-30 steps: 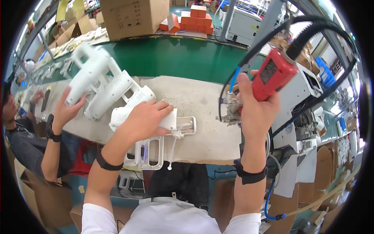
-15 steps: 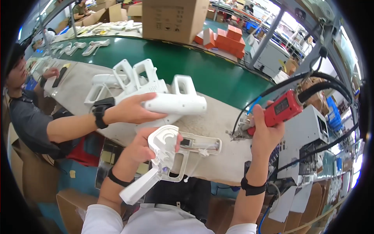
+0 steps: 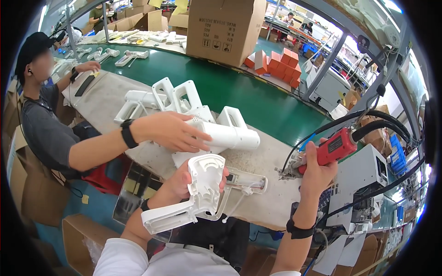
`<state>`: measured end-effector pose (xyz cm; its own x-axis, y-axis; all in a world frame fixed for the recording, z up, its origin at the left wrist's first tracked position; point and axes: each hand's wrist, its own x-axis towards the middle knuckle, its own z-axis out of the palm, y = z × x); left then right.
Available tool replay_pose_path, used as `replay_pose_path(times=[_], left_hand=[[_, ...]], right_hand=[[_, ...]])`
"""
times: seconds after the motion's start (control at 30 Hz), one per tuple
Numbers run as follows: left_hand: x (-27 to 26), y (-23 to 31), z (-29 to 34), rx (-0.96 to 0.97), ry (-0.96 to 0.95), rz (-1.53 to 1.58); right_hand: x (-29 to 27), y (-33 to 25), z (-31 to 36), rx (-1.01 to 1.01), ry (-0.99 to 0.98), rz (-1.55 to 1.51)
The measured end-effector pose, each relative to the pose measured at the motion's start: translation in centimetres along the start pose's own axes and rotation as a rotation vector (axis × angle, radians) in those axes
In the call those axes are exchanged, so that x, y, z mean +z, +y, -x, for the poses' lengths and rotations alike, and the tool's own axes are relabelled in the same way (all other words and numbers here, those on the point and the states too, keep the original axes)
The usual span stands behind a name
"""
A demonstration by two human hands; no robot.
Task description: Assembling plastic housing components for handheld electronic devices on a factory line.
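My left hand (image 3: 180,183) grips a white plastic housing half (image 3: 208,177), its ribbed hollow inside facing me and its handle slanting down to the left. Wrapped round a red handheld power tool (image 3: 337,147) is my right hand (image 3: 318,169); the tool's metal tip (image 3: 291,171) points left, above the worktable. Beyond the housing half lies another white handled housing (image 3: 252,181), open on top with parts inside, partly covered by my left hand's piece. A co-worker's hand (image 3: 177,131) rests on a white assembled housing (image 3: 235,135) with its fingers spread.
More white handled housings (image 3: 184,97) are heaped on the beige worktable (image 3: 276,207). Behind runs a green conveyor belt (image 3: 267,105) with a large carton (image 3: 223,32) and orange boxes (image 3: 285,66). A black cable (image 3: 382,122) hangs to the tool. The co-worker (image 3: 46,119) sits at left.
My left hand has turned the housing half so more of its inside shows. The co-worker's near hand has loosened on the assembled housing. My right hand still holds the tool.
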<state>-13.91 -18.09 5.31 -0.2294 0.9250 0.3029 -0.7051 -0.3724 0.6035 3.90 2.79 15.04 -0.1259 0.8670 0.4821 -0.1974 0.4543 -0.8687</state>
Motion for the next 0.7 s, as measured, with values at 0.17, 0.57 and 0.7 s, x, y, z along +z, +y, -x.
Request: replay_pose_path(times=[0.17, 0.57, 0.7], left_hand=[[0.3, 0.1, -0.2, -0.024, -0.05, -0.058], [0.4, -0.2, 0.0, -0.029, -0.002, 0.075], [0.2, -0.6, 0.0, -0.037, 0.009, 0.134]], right_hand=[[0.0, -0.3, 0.2, 0.014, -0.016, -0.012], [0.6, -0.6, 0.5, 0.04, -0.048, -0.063], [0.6, -0.6, 0.6, 0.056, -0.017, -0.031]])
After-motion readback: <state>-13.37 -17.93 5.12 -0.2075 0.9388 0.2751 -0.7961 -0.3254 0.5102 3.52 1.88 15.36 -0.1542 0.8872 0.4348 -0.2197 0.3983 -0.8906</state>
